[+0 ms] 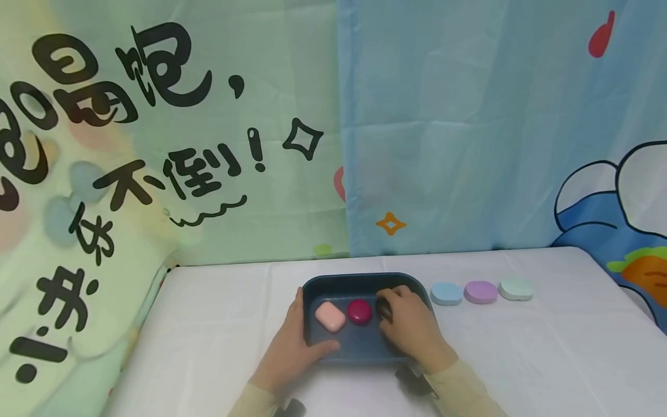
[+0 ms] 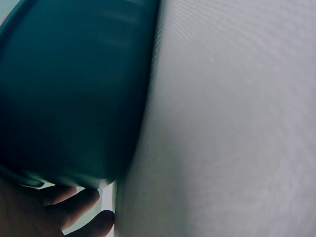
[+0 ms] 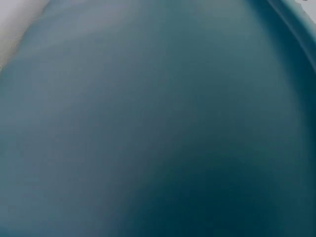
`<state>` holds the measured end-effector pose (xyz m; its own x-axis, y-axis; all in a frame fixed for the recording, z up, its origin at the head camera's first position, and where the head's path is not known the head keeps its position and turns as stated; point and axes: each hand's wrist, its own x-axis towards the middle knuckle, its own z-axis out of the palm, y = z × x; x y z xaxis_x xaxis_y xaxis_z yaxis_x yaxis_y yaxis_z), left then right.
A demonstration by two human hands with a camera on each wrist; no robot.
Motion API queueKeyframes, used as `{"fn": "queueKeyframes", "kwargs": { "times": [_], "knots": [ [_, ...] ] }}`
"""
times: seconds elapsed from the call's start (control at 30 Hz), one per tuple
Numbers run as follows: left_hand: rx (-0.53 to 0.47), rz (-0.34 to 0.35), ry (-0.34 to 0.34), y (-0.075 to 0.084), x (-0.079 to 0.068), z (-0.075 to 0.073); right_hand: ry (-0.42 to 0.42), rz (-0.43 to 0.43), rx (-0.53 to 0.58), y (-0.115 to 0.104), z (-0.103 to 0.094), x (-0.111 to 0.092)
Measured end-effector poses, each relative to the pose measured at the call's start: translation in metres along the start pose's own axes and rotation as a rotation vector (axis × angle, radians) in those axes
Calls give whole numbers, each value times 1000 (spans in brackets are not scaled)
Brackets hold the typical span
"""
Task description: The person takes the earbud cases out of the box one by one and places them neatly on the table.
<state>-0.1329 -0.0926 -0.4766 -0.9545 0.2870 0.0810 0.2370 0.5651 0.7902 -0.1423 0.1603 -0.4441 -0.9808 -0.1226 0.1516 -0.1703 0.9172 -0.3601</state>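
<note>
Dark piece is pinched by the right hand near the right edge of the tray, its left edge gripped by the left hand.

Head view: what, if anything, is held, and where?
The right hand pinches a dark piece by its near and far edges; the left hand holds the tray by its left side.
</note>
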Motion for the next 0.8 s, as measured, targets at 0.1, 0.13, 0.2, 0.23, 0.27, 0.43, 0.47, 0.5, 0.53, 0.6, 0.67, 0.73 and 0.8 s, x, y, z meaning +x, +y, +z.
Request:
{"fn": "queueKeyframes", "kwargs": {
  "times": [0.1,0.13,0.2,0.23,0.27,0.43,0.47,0.5,0.53,0.6,0.67,0.73,0.8],
  "knots": [
    [1,1,-2,0,0,0,7,-22,9,0,-3,-1],
    [0,2,-2,0,0,0,10,-29,10,-1,-3,-2],
    [2,9,0,1,0,0,14,-42,13,-1,-5,-2],
    [2,10,0,1,0,0,16,-49,18,-1,-6,-2],
    [1,12,1,1,0,0,17,-55,22,-1,-7,-2],
    [-8,16,0,-1,2,0,44,-90,47,-1,-13,-2],
    [-8,16,-1,-2,2,1,49,-95,48,-1,-13,-2],
    [-10,15,-1,-2,3,1,55,-100,47,-1,-14,-2],
    [-8,15,-2,-3,2,1,63,-107,45,-1,-16,-3],
    [-8,12,-1,-3,2,1,78,-121,35,-1,-19,-4],
    [-5,9,-3,-3,2,1,88,-129,22,0,-23,-5],
    [-4,8,-4,-3,2,0,86,-130,14,1,-28,-7],
    [-5,7,-4,-4,2,1,76,-127,8,2,-32,-8]
  ]
}}
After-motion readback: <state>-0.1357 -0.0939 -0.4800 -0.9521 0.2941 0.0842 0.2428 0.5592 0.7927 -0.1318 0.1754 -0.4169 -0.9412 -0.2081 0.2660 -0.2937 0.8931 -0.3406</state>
